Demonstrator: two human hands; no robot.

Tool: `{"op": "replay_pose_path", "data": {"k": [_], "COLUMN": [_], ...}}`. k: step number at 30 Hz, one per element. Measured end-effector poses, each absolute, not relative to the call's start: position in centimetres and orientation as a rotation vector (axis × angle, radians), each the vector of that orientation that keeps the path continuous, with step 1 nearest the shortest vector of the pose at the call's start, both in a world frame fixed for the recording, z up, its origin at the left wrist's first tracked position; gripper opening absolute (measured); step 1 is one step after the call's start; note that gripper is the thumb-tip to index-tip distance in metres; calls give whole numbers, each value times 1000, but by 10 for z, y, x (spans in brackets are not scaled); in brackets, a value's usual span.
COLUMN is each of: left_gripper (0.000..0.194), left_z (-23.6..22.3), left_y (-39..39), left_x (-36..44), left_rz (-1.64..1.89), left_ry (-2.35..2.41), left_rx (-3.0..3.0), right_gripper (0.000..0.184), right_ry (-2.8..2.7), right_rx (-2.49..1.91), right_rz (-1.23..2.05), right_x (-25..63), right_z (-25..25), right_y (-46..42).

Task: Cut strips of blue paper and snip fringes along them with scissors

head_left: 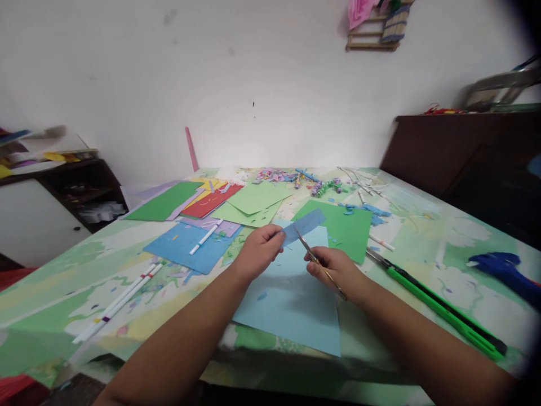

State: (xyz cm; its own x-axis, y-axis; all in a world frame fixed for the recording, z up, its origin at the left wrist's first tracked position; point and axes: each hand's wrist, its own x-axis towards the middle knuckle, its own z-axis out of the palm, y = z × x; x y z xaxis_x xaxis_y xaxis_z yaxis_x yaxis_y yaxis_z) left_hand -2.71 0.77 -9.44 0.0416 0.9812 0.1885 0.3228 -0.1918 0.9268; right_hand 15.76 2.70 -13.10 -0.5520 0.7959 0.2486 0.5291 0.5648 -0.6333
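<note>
My left hand (pixel 265 248) pinches one end of a blue paper strip (pixel 310 223) between thumb and fingers. In my right hand (pixel 333 268) is a pair of gold-handled scissors (pixel 313 256), its blades pointing up and left and meeting the lower edge of the strip. Whether the blades are apart I cannot tell. Beneath both hands lies a light blue sheet (pixel 291 304), with a few small blue scraps on it. A green sheet (pixel 344 234) lies just behind my right hand.
Right of my arm lies a green box cutter (pixel 439 307), with a blue glue gun (pixel 502 270) beyond it. White sticks (pixel 118 299) lie at left. Coloured sheets, including a red sheet (pixel 211 201) and a blue sheet (pixel 181 245), and paper scraps (pixel 274 175) spread across the patterned tablecloth (pixel 422 248).
</note>
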Motion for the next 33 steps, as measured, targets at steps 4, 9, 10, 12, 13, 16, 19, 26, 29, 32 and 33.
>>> {"op": "replay_pose_path", "data": {"k": [4, 9, 10, 12, 13, 16, 19, 26, 29, 32, 33], "left_gripper": [25, 25, 25, 25, 25, 26, 25, 25, 24, 25, 25], "left_z": [-94, -94, -94, -93, -93, -93, -94, -97, -97, -97, -97], "left_y": [8, 7, 7, 6, 6, 6, 7, 9, 9, 9, 8], "left_x": [-27, -28, -28, -28, -28, -29, -29, -30, -31, -32, -32], "left_rz": [1160, 1153, 1152, 1149, 1146, 1142, 1153, 1166, 1165, 1152, 1145], "left_ry": [1332, 1315, 1310, 1309, 1314, 1327, 1317, 1298, 1307, 1298, 1295], "left_rx": [1615, 1612, 1613, 1608, 1607, 1633, 1644, 1670, 1666, 1692, 1703], "right_gripper": [32, 32, 33, 33, 33, 33, 32, 31, 32, 33, 33], "right_ry": [-2281, -2290, -2290, -2288, -2286, -2280, -2267, -2235, -2222, -2207, -2202], "right_rx": [-1070, -1085, -1090, -1105, -1113, -1132, -1148, -1181, -1194, -1210, -1216], "right_rz": [679, 673, 669, 657, 650, 642, 645, 638, 638, 636, 635], "right_x": [157, 156, 156, 156, 155, 155, 153, 152, 152, 152, 152], "right_z": [-131, -130, -130, -130, -130, -130, -130, -129, -129, -128, -127], "right_y": [27, 27, 26, 26, 26, 26, 26, 27, 27, 26, 25]}}
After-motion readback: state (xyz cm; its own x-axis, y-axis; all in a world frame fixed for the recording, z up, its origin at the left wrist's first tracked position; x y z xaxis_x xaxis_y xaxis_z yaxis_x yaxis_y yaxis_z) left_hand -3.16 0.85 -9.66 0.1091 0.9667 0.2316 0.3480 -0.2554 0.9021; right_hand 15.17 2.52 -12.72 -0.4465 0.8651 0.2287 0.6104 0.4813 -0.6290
